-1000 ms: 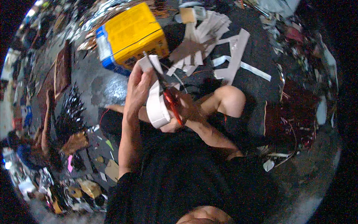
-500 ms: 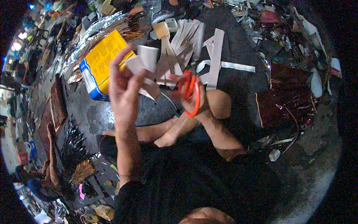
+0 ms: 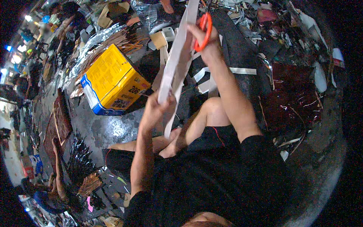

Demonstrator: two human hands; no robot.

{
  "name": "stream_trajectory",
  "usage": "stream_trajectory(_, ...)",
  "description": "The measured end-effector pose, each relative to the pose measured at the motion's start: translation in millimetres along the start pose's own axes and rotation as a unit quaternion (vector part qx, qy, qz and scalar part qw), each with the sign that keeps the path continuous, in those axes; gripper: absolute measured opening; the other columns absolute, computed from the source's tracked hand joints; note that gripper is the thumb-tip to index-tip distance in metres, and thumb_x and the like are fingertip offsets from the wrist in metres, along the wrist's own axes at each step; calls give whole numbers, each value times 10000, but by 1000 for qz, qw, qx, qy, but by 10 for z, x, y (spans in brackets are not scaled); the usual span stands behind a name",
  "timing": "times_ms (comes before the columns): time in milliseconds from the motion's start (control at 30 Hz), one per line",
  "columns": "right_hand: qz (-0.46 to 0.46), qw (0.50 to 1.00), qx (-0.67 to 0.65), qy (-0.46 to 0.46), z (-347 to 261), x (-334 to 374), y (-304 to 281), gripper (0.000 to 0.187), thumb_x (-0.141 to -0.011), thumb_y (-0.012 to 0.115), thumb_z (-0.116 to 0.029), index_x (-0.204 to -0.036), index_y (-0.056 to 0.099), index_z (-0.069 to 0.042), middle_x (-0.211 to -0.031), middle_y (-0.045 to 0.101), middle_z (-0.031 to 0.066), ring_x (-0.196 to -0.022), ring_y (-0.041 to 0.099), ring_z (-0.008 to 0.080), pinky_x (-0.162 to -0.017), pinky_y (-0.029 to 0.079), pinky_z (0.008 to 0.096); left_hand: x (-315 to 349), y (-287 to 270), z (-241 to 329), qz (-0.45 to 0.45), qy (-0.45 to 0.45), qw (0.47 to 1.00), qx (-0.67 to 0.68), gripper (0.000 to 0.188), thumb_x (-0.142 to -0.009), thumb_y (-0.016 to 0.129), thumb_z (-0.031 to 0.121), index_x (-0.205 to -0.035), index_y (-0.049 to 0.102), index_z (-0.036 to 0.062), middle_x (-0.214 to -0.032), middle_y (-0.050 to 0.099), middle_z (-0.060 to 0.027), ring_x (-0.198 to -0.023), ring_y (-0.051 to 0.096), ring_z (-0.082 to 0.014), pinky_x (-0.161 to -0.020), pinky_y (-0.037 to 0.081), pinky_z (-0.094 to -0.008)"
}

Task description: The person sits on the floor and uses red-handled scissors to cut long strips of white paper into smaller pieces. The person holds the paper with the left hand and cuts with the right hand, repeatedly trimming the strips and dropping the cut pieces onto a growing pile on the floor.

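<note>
Long whitish strips (image 3: 174, 62) of flat material stretch up and away in front of me, and a loose end hangs down beside my shin. My left hand (image 3: 154, 109) is closed round their near end. Farther out, my right hand (image 3: 208, 43) carries orange-handled scissors (image 3: 206, 32), the loops lying over its fingers. Its fingertips meet the strips' edge; whether they pinch them is not clear. The scissor blades are hidden. More whitish strips (image 3: 243, 70) lie on the dark floor beyond my raised knee.
A yellow and blue box-shaped tin (image 3: 109, 81) stands left of my left hand. A dark reddish-brown sheet (image 3: 291, 96) lies on the right. Bundled brown strips (image 3: 124, 39) and scattered scraps surround the floor. At lower left another person's arm (image 3: 57, 166) shows.
My left hand has dropped and closed on the strips, which are now lifted off the floor pile. My right hand has moved up and away with the scissors.
</note>
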State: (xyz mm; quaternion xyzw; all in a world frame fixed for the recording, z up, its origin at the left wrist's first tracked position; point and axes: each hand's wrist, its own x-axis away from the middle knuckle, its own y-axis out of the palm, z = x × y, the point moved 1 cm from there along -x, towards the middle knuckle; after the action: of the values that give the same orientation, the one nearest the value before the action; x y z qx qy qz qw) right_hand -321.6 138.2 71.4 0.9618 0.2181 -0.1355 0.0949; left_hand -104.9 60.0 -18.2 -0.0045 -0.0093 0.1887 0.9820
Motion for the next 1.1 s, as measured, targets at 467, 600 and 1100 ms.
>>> stream_trajectory(467,116,850,513,25,2162,365,-1797,329,-779,576,-240,-1012,502,-20,-908,577,193,-841,552,364,-708,436,424,-2375,-455,-1166,148,37,962,-224,356,-780,548,244,-1017,555,-22,-833,616,-135,-747,584,-205,-694,444,-282)
stream_trajectory(600,130,846,516,-42,2364,588,-1990,336,-784,576,-217,-1040,498,-14,-950,562,195,-875,544,357,-738,434,405,-3287,-758,-1715,184,-6,930,-318,386,-744,564,264,-990,554,-33,-796,616,-153,-717,595,-221,-663,463,-312)
stream_trajectory(1100,113,873,468,71,2401,450,-1904,626,-766,474,-556,-992,519,26,-903,543,175,-841,532,329,-751,424,387,-4300,-1070,-1694,374,-32,859,-347,267,-739,600,255,-892,569,38,-831,619,-139,-776,592,-271,-695,451,-370)
